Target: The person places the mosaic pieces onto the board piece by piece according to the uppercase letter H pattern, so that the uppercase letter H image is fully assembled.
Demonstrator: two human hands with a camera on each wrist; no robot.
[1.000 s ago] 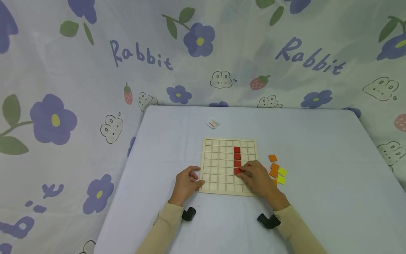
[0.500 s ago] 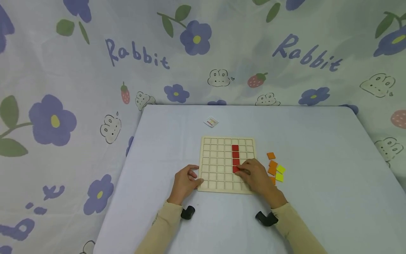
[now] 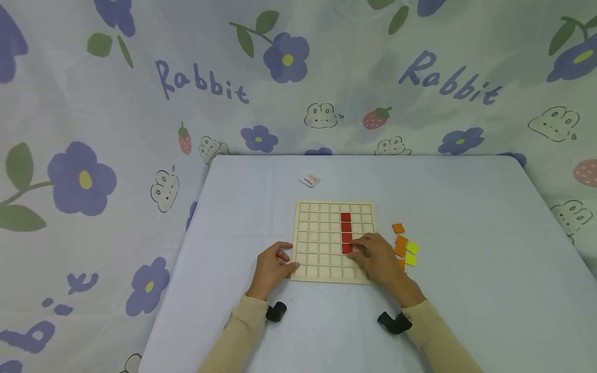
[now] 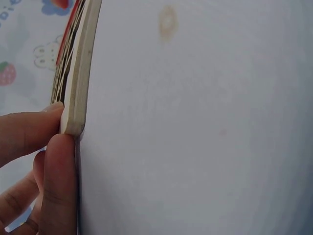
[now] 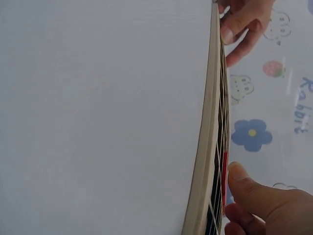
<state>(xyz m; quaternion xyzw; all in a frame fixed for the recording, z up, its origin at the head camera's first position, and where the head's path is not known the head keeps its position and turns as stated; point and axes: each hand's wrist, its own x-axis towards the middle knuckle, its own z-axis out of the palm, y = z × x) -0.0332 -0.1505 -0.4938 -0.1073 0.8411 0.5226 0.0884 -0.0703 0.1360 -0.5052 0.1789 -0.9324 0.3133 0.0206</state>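
From my remote post I look down on a white-covered table (image 3: 466, 233), where a pale gridded board (image 3: 314, 248) lies below the middle of the head view. A person's arms in beige sleeves (image 3: 242, 326) reach in from about 7 and 5 o'clock. Taking the board as the clock face, the left hand (image 3: 270, 267) is at 8 o'clock, thumb on top and fingers at the edge, clamped on the board's corner. The right hand (image 3: 380, 261) reaches over from 4 o'clock, index finger and thumb curved with a gap between, tips at the 3 o'clock side of the lowest red tile (image 3: 346, 248); I cannot tell whether they pinch it. It ends a column of 4 red tiles (image 3: 346, 227) running from 1 to 4 o'clock near the board's centre. Loose orange tiles (image 3: 401, 240) and 2 yellow tiles (image 3: 412, 248) lie outside at 3 o'clock; a small printed card (image 3: 310, 179) rests beyond 11 o'clock.
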